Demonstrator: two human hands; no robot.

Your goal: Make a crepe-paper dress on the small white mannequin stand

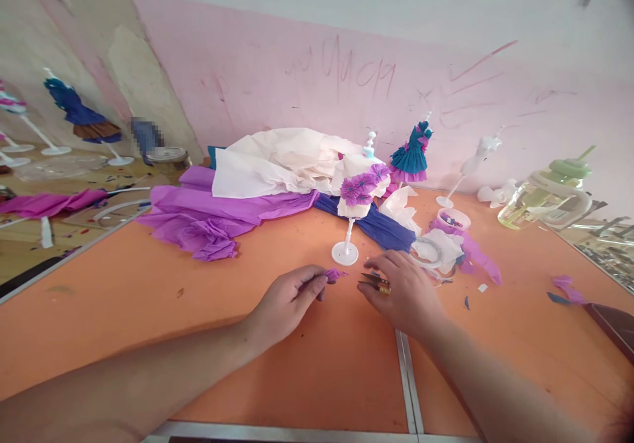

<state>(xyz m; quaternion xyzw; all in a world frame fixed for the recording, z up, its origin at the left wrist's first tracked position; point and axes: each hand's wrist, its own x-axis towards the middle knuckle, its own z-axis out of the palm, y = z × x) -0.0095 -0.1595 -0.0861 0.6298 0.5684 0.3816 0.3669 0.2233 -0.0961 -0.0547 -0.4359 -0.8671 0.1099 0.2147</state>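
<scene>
Between the fingertips of my left hand (292, 298) is a small gathered piece of purple crepe paper (335, 274). My right hand (407, 292) is closed around small thread snips (375, 280), their blades pointing left toward the purple piece but apart from it. Just behind both hands stands a small white mannequin (345, 253) on a round base. It wears a cream paper dress (352, 209) with purple paper flowers (357, 189) across the front. A roll of clear tape (426, 251) lies to the right of my right hand.
Purple crepe paper (208, 208), cream paper (277, 159) and dark blue paper (389, 230) lie behind. Farther right are a teal-dressed mannequin (410, 156), a bare white mannequin (480, 156), a pink tub (453, 218) and a drink jug (545, 195). A metal seam (409, 383) crosses the orange table (297, 377).
</scene>
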